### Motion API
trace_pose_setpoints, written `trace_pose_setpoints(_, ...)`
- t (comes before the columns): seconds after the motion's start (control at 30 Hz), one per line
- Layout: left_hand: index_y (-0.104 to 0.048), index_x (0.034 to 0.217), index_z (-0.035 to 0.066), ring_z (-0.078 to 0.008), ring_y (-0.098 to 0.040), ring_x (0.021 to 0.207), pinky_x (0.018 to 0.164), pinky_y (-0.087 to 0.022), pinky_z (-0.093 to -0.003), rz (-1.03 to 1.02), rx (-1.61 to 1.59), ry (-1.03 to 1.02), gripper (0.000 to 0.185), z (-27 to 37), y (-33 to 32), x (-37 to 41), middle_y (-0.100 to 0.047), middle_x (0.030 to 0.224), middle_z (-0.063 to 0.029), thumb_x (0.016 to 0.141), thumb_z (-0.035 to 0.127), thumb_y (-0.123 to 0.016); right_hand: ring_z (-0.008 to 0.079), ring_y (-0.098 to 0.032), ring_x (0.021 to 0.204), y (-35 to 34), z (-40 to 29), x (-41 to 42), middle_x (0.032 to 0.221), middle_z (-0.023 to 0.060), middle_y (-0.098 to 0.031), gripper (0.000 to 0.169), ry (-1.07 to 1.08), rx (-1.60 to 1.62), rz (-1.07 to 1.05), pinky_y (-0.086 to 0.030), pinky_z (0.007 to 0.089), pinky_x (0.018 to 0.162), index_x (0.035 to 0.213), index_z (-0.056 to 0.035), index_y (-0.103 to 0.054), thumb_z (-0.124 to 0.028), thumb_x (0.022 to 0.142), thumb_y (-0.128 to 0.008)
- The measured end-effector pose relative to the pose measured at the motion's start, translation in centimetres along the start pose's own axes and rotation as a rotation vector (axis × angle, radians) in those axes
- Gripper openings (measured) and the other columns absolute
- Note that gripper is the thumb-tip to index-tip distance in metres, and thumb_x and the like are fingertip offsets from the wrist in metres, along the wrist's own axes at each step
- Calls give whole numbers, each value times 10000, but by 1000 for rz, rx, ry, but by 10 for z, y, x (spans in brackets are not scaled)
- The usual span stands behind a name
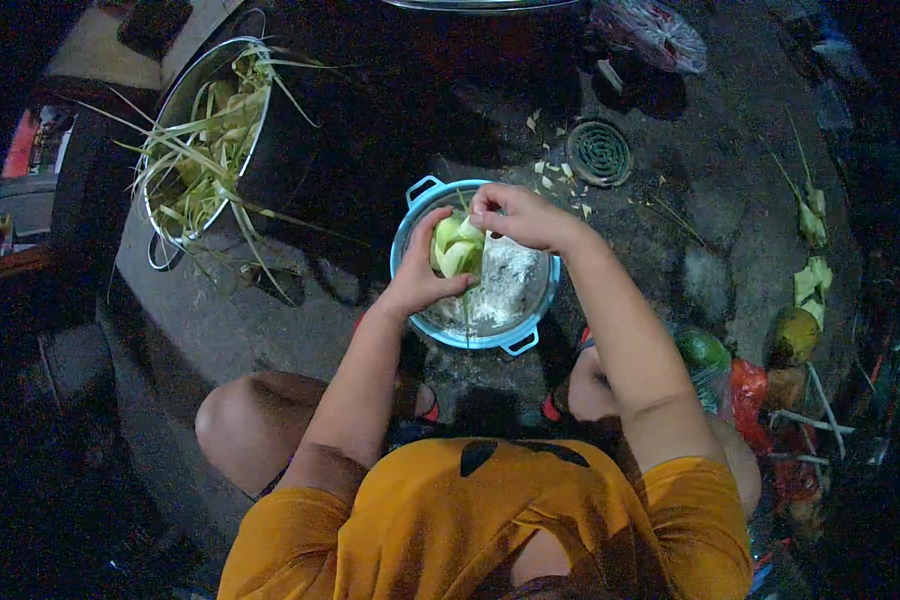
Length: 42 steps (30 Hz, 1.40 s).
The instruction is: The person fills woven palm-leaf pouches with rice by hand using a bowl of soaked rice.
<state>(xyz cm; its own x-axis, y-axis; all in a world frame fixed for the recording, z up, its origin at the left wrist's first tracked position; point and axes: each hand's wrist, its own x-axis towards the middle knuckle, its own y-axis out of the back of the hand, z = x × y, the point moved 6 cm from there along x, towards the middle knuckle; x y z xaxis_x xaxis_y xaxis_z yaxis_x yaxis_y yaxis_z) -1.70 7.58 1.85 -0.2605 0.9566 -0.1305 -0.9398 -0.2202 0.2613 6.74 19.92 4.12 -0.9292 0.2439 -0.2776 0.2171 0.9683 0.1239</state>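
My left hand (429, 271) is wrapped around a pale green leafy bundle (459, 247), its fingers on the far side and thumb on the near side. At the bundle's upper right, the fingertips of my right hand (511, 216) pinch a pale piece of it. Thin green strands stick out of the bundle above and below. Both hands are over a round light-blue plastic basin (468, 343) with two handles. White powdery or shiny wet patches (516, 277) show inside the basin; which of these cannot be told. The bundle hides part of the basin's inside.
A metal-rimmed pot (166, 238) full of leafy green strips stands at the upper left. Pale scraps (546, 181) lie near a round floor drain (598, 152). To the right are a green fruit (702, 349), a red plastic bag (748, 394) and a yellowish fruit (796, 336).
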Motion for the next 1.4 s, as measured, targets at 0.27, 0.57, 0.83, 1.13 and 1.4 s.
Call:
trace_pose_setpoints(0.27, -415, 1174, 240, -346, -407, 1089, 862, -424, -401, 314, 793, -125, 783, 78, 24, -15, -393, 1175, -128, 485, -7, -692, 82, -481, 705, -2, -8, -13, 747, 0, -517, 153, 11, 51, -83, -420, 250, 642, 807, -61, -478, -193, 833, -551)
trace_pose_setpoints(0.57, -434, 1188, 269, -328, -410, 1067, 841, -439, -391, 259, 1163, -621, 665, 142, 25, -37, -379, 1178, -91, 591, 39, -615, 173, -572, 725, -9, -48, -35, 776, 77, -592, 72, 224, -120, -29, -456, 300, 635, 806, -52, -529, -118, 777, -539)
trace_pose_setpoints(0.83, -429, 1197, 263, -336, -405, 1066, 869, -416, -406, 296, 1146, -675, 669, 154, 26, -57, -375, 1182, -92, 587, 63, -619, 174, -514, 731, -21, -60, -49, 784, 76, -515, 100, 388, -314, 89, -423, 300, 657, 788, -38, -497, -115, 778, -561)
trace_pose_setpoints(1.13, -405, 1210, 213, -350, -398, 1079, 900, -387, -409, 335, 1099, -577, 735, 140, 28, -59, -372, 1169, -127, 541, 70, -674, 195, -512, 713, -22, -76, -52, 747, 81, -501, 115, 487, -247, 181, -415, 310, 660, 742, -43, -503, -136, 767, -567)
trace_pose_setpoints(1.4, -173, 1278, 32, -245, -431, 1073, 900, -388, -359, 287, -16, -2, 931, 69, 28, -49, -341, 1213, -160, 574, 152, -772, 148, -555, 746, -22, -87, -28, 825, 80, -570, 134, 267, -153, 346, -453, 283, 665, 859, -19, -518, -135, 800, -546)
